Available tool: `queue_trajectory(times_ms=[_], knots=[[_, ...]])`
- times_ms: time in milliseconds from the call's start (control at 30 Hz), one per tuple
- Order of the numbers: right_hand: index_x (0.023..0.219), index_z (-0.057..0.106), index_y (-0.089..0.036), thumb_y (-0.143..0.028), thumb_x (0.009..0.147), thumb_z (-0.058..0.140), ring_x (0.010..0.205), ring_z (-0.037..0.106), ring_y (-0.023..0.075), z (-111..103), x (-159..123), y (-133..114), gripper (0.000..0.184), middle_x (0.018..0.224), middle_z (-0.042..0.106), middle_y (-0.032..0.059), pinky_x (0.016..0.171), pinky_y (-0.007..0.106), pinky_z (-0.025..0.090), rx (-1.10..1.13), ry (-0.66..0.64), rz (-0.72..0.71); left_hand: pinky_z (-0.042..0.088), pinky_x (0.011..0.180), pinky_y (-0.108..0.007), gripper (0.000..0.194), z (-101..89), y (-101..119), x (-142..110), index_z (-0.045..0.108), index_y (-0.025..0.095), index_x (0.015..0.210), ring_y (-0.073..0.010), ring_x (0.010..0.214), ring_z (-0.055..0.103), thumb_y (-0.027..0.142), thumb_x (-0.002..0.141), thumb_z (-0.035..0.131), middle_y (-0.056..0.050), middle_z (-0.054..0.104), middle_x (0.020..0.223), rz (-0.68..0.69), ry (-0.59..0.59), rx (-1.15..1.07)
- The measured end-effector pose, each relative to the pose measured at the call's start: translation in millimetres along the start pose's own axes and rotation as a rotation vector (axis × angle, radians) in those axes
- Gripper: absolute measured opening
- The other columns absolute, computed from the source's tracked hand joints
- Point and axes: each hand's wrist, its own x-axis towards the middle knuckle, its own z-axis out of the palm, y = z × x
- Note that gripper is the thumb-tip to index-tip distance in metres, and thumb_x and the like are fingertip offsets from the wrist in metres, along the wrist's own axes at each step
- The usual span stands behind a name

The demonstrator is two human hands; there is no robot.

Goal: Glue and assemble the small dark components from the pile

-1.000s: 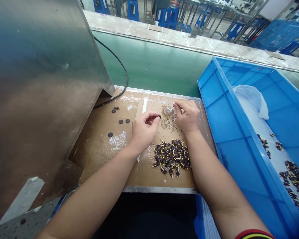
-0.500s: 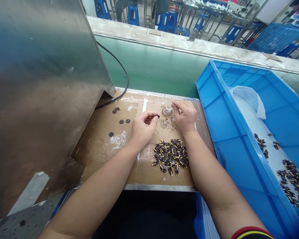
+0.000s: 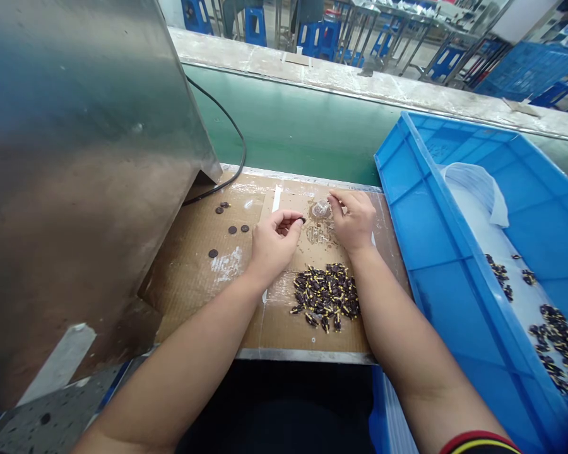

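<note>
Over the cardboard sheet, my left hand (image 3: 277, 239) pinches a small dark piece (image 3: 303, 220) between thumb and fingertips. My right hand (image 3: 354, 217) has its thumb and fingers pressed together beside a small clear container (image 3: 320, 209); whatever sits in that pinch is too small to make out. Brown stains mark the cardboard around the container. Nearer to me lies a heap of small dark parts with yellow ends (image 3: 324, 293), partly behind my right forearm. Several dark round discs (image 3: 213, 253) are scattered left of my left hand.
A large metal housing (image 3: 76, 157) fills the left side, with a black cable (image 3: 234, 123) curving from it. On the right stands a blue crate (image 3: 440, 265) holding white sheeting (image 3: 478, 214) and more dark and yellow parts (image 3: 563, 347). Behind the worktop runs a green surface (image 3: 303, 120).
The view shifts slightly. Both hands keep nearly the same pinched poses and places, the left with the dark piece, the right beside the clear container.
</note>
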Motion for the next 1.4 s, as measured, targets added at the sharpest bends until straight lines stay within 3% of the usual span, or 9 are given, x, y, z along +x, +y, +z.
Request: queue_trajectory(times_ms=[467,600,733,867,1033,1200,1400], knots=[[0.101,0.076,-0.020,-0.034,0.099,0.057,0.088,0.066,0.0216,1,-3,3,0.024,0.097,0.077,0.0063,0.088,0.039,0.050,-0.013,0.017,0.054,0.055,0.077,-0.028,0.013,0.7,-3,2,0.074,0.014,0.097,-0.0153,0.080,0.068,0.022,0.087,0.069,-0.009,0.073,0.092,0.005,0.006,-0.049],[0.097,0.076,-0.021,-0.034,0.096,0.060,0.080,0.065,0.0200,-9,1,-2,0.020,0.092,0.076,0.0055,0.084,0.040,0.051,0.024,0.046,0.165,0.058,0.079,-0.030,0.018,0.6,-5,3,0.073,0.012,0.096,-0.0170,0.081,0.071,0.026,0.085,0.074,-0.012,0.074,0.094,-0.121,-0.004,-0.199],[0.094,0.073,-0.021,-0.039,0.091,0.067,0.076,0.068,0.0176,-30,0,-29,0.020,0.089,0.075,0.0050,0.071,0.035,0.056,0.355,0.086,0.464,0.061,0.081,-0.033,0.026,1.4,-7,3,0.072,0.010,0.096,-0.0189,0.080,0.072,0.029,0.081,0.079,-0.016,0.074,0.096,-0.258,-0.003,-0.432],[0.094,0.069,-0.022,-0.044,0.085,0.075,0.082,0.074,0.0184,-44,-13,-65,0.025,0.090,0.073,0.0038,0.066,0.030,0.061,0.913,-0.074,0.753,0.062,0.083,-0.033,0.031,3.1,-5,1,0.071,0.009,0.097,-0.0196,0.083,0.073,0.031,0.078,0.083,-0.016,0.074,0.096,-0.318,-0.007,-0.507],[0.089,0.069,-0.022,-0.042,0.079,0.082,0.085,0.073,0.0164,-42,-23,-87,0.026,0.088,0.072,0.0018,0.080,0.032,0.065,1.182,-0.172,0.892,0.061,0.090,-0.034,0.029,4.1,-4,-3,0.071,0.011,0.098,-0.0184,0.085,0.073,0.031,0.080,0.083,-0.013,0.075,0.098,-0.221,-0.036,-0.441],[0.086,0.069,-0.021,-0.040,0.077,0.084,0.088,0.073,0.0166,-39,-22,-88,0.027,0.087,0.073,0.0022,0.087,0.034,0.065,1.246,-0.131,0.920,0.058,0.094,-0.031,0.019,1.5,-4,-5,0.076,0.016,0.099,-0.0173,0.093,0.072,0.028,0.085,0.077,-0.009,0.075,0.100,-0.015,-0.066,-0.248],[0.084,0.070,-0.020,-0.040,0.074,0.086,0.085,0.072,0.0145,-42,-22,-87,0.028,0.085,0.072,0.0011,0.084,0.032,0.066,1.247,-0.135,0.915,0.060,0.089,-0.030,0.020,-1.3,4,-11,0.078,0.018,0.101,-0.0177,0.093,0.073,0.031,0.086,0.078,-0.009,0.075,0.104,0.033,-0.077,-0.130]])
